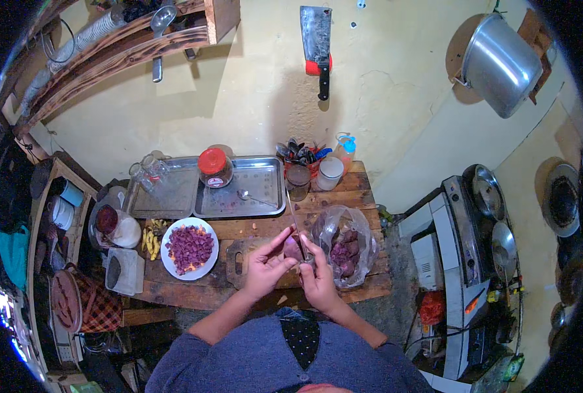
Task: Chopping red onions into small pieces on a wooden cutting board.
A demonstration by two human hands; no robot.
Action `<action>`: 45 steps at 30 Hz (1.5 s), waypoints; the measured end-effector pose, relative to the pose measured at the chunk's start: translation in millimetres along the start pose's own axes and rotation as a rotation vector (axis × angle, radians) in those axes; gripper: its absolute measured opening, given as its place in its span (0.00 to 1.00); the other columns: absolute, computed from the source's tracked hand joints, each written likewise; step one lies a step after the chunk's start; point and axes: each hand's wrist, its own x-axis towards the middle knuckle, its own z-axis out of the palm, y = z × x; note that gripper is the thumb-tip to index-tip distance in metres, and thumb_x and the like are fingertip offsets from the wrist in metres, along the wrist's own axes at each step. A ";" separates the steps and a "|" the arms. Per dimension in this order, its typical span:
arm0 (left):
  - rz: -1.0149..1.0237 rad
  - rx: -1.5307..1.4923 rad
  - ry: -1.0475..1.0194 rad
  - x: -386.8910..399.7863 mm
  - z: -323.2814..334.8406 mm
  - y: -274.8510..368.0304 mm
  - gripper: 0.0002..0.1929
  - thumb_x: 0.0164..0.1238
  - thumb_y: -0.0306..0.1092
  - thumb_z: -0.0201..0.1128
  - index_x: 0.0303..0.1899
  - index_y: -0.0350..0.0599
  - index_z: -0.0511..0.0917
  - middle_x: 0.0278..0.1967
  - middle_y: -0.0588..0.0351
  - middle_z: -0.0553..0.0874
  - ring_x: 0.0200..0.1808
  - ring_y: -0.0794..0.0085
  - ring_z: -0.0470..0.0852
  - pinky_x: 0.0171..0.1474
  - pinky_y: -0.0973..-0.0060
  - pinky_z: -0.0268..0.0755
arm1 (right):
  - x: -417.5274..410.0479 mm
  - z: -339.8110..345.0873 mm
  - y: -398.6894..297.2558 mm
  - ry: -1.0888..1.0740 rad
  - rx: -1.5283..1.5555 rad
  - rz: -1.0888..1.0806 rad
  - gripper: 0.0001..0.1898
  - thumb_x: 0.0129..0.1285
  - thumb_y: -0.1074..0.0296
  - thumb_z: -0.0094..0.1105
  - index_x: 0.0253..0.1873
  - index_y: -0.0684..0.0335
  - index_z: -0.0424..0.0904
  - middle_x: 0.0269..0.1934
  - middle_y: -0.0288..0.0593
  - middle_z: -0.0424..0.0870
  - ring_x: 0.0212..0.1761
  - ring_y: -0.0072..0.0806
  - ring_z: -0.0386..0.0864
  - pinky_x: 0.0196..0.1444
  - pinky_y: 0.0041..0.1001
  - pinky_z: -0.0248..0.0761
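Note:
My left hand (267, 269) grips a piece of purple sweet potato (293, 249) above a wooden cutting board (236, 260). In my right hand (318, 281) is a knife (294, 211), its narrow blade pointing away from me and its edge close against the piece. Just right of the hands, an open clear plastic bag (365, 221) holds purple sweet potatoes (345, 253). To the left, a white plate (213, 260) carries diced purple cubes (189, 248) with some orange pieces around and under them. My fingers partly cover the piece and the knife handle.
Metal trays (239, 209) at the back hold a red-lidded jar (215, 167), a spoon (257, 197) and glass mugs (151, 172). Jars (329, 173) and a cutlery basket (303, 154) stand behind the bag. Bananas (151, 240) lie left of the plate. A cleaver (317, 44) hangs on the wall.

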 end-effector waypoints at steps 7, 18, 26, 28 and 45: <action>-0.068 0.016 -0.018 -7.2 -10.4 -19.6 0.27 0.58 0.14 0.60 0.61 0.33 0.66 0.58 0.47 0.74 0.57 0.68 0.75 0.60 0.72 0.70 | 2.3 -14.6 -14.2 -0.081 -0.004 0.079 0.25 0.68 0.68 0.45 0.67 0.68 0.57 0.61 0.59 0.69 0.62 0.47 0.70 0.62 0.35 0.63; -0.141 0.090 -0.060 9.6 9.5 -18.8 0.27 0.59 0.15 0.59 0.62 0.33 0.66 0.61 0.50 0.72 0.59 0.70 0.73 0.62 0.73 0.67 | -11.3 -14.6 8.3 0.040 0.175 0.260 0.24 0.68 0.71 0.47 0.67 0.64 0.59 0.60 0.56 0.70 0.62 0.42 0.70 0.60 0.33 0.64; -0.210 0.102 -0.081 21.1 19.1 -46.4 0.26 0.60 0.16 0.59 0.62 0.35 0.66 0.60 0.50 0.73 0.58 0.72 0.73 0.61 0.75 0.67 | -26.4 -20.3 36.3 0.117 0.414 0.470 0.23 0.71 0.66 0.44 0.68 0.61 0.56 0.29 0.36 0.71 0.21 0.17 0.68 0.24 0.18 0.64; -0.279 0.028 -0.074 23.8 17.7 -57.1 0.26 0.61 0.17 0.58 0.62 0.35 0.67 0.60 0.51 0.73 0.58 0.72 0.73 0.62 0.75 0.66 | -28.0 -23.1 40.3 0.119 0.513 0.474 0.23 0.73 0.65 0.41 0.70 0.58 0.53 0.19 0.30 0.63 0.15 0.12 0.59 0.17 0.16 0.57; -0.582 -0.442 -0.216 31.3 2.8 -132.4 0.28 0.63 0.31 0.62 0.64 0.38 0.64 0.60 0.50 0.73 0.61 0.67 0.72 0.64 0.70 0.63 | -40.2 -63.5 66.4 0.121 1.129 0.943 0.22 0.74 0.56 0.39 0.69 0.47 0.53 0.18 0.33 0.61 0.11 0.19 0.59 0.14 0.21 0.57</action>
